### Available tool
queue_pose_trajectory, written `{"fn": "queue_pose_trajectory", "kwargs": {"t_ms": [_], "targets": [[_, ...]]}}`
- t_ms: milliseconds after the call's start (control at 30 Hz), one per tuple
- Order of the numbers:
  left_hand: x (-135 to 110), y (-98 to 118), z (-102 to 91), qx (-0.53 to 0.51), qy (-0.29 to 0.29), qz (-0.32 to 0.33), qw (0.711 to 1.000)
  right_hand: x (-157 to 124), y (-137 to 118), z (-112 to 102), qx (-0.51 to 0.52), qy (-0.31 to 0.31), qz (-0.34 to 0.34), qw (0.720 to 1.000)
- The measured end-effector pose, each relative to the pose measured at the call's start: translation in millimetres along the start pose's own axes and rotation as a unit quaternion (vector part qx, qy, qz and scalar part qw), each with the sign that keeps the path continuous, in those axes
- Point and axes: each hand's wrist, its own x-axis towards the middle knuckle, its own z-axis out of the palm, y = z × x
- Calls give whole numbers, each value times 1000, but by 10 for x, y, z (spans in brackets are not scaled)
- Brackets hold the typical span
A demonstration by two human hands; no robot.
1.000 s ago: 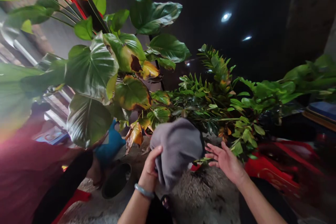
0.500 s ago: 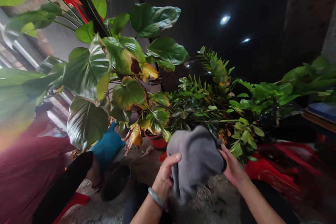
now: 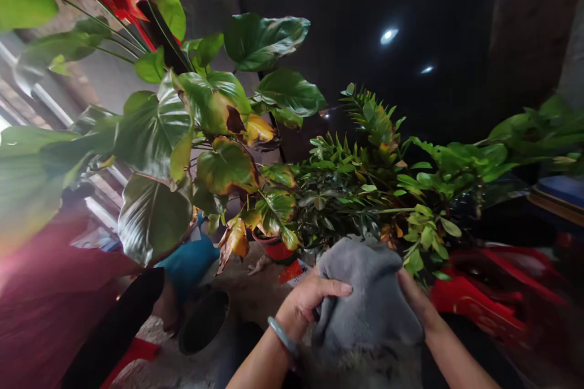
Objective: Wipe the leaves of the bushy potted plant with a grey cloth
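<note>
Grey cloth (image 3: 369, 298) is held bunched between both hands, low in the middle of the view and just under the drooping fronds of the narrow-leaved plant (image 3: 360, 194). Whether its top edge touches the lowest leaves cannot be told. The left hand (image 3: 310, 301) is closed on the cloth's left side, with the thumb laid across the front and the fingers tucked behind. The right hand (image 3: 417, 307) is largely covered by the fabric, but its fingers are seen curled over the right edge, so it too is judged to be grasping the cloth. The bundle's long axis runs roughly upright, and the foliage lies straight above and beyond the grip; neither hand is clearly nearer to it. A red pot (image 3: 274, 249) is seen to the left, well apart. Compared with a second ago, the cloth is found lower and further right, and the right hand, then open and apart from it, is now laid on it.
</note>
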Motion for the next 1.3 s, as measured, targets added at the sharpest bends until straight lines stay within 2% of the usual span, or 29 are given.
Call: {"fn": "queue_pose_trajectory", "kwargs": {"t_ms": [67,167,200,267,333,433,500,567,633,700,767,833,933,967,1033,1100,1200,1267,1300], "targets": [[2,229,-12,-16,11,57,998,20,-15,0,8,7,26,1000],[156,479,-53,-59,83,106,989,64,-55,3,9,-3,49,999],[212,483,-73,-62,118,115,984,75,-63,0,9,-6,53,999],[264,358,-127,-26,167,123,978,86,-66,-11,7,-10,65,998],[203,140,-206,20,162,96,982,83,-54,-25,-7,-19,77,997],[-26,-61,-337,15,94,18,995,67,-34,-30,-18,-52,77,995],[-138,14,-375,-15,71,14,997,58,-37,-20,-17,-80,73,994],[-137,220,-340,-46,75,53,995,53,-54,-3,-22,-80,74,994],[-26,441,-250,-84,102,95,987,50,-72,19,-27,-57,77,995],[130,549,-152,-102,129,111,980,43,-82,42,-24,-32,80,996],[243,476,-103,-71,150,111,980,32,-82,59,-22,-23,84,996],[252,255,-140,0,152,95,984,22,-76,60,-29,-38,86,995],[77,-87,-332,66,106,25,992,23,-66,24,-42,-71,87,993],[-2,-137,-404,60,86,5,994,28,-63,5,-43,-72,88,993],[-134,-94,-516,25,66,3,997,44,-57,-29,-41,-62,88,993],[-185,101,-559,-25,99,40,994,58,-53,-44,-41,-55,84,994],[-118,408,-528,-125,215,114,962,55,-61,-20,-32,-43,78,995],[-66,434,-502,-162,272,132,939,39,-77,11,-26,-32,79,996],[-63,372,-503,-156,291,117,936,29,-87,22,-26,-28,80,996]]}}
